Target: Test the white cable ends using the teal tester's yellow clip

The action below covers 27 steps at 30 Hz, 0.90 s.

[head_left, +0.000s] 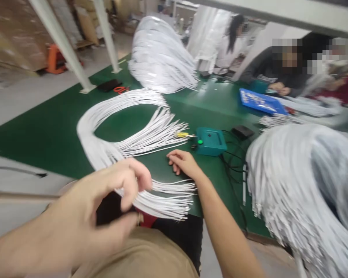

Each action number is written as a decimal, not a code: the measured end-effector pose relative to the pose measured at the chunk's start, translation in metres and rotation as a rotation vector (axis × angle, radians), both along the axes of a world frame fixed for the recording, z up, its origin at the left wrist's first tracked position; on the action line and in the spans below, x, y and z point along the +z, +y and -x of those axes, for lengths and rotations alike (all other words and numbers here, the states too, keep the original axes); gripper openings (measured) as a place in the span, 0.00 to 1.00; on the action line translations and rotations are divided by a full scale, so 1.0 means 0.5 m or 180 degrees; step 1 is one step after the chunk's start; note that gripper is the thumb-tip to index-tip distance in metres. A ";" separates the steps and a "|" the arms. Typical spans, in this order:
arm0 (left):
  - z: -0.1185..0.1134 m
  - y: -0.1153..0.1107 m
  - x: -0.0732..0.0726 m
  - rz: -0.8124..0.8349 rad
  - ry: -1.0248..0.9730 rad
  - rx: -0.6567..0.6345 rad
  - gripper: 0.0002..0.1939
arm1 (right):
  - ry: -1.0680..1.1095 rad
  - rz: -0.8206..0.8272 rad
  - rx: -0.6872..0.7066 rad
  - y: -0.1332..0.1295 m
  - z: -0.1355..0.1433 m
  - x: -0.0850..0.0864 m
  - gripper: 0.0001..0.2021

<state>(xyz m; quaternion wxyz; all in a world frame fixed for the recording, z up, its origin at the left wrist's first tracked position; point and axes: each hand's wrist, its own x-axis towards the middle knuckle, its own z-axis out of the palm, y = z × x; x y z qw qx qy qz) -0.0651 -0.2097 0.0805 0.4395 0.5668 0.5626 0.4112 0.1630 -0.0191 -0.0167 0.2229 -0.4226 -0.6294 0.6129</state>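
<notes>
Many white cables (155, 137) are spread left of teal box (211, 141); right hand (184, 164) is held near box, left hand (87, 208) farther left, both released, loosely curled.

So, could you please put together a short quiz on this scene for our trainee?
1. True or false: the blue tray lies farther from the camera than the teal box.
2. Which of the person's own hands is nearer the teal box: A, left; or B, right?
3. Fill in the colour: the white cables curve in a loop on a ____ table.

Key: 1. True. 2. B, the right hand. 3. Green.
</notes>
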 end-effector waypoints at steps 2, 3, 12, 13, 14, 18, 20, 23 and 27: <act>0.037 0.006 0.012 0.0261 -0.0255 0.0475 0.12 | -0.0069 -0.0092 0.0018 0.002 0.005 0.011 0.11; 0.060 0.002 0.005 0.0396 -0.0464 0.0771 0.14 | -0.0045 -0.0079 0.0078 0.004 0.007 0.014 0.11; 0.229 -0.152 -0.132 0.0951 -0.1778 0.2350 0.12 | -0.0345 -0.0289 -0.0135 0.027 0.027 -0.002 0.15; 0.242 -0.165 -0.142 0.0927 -0.1842 0.2425 0.11 | -0.0392 -0.0308 -0.0165 0.028 0.028 -0.003 0.15; 0.256 -0.177 -0.152 0.0919 -0.1863 0.2496 0.11 | -0.0433 -0.0329 -0.0199 0.028 0.029 -0.003 0.14; 0.320 -0.234 -0.220 0.1159 -0.1427 0.2704 0.12 | -0.0516 -0.0297 -0.0264 0.028 0.031 -0.003 0.13; 0.352 -0.272 -0.269 0.1650 -0.0547 0.2649 0.08 | -0.0531 -0.0286 -0.0281 0.028 0.030 -0.005 0.12; 0.383 -0.328 -0.346 0.2626 0.1084 0.2383 0.15 | -0.0547 -0.0320 -0.0324 0.028 0.029 -0.010 0.12; 0.387 -0.364 -0.424 0.3025 0.1810 0.2053 0.07 | -0.0536 -0.0403 -0.0323 0.026 0.033 -0.015 0.14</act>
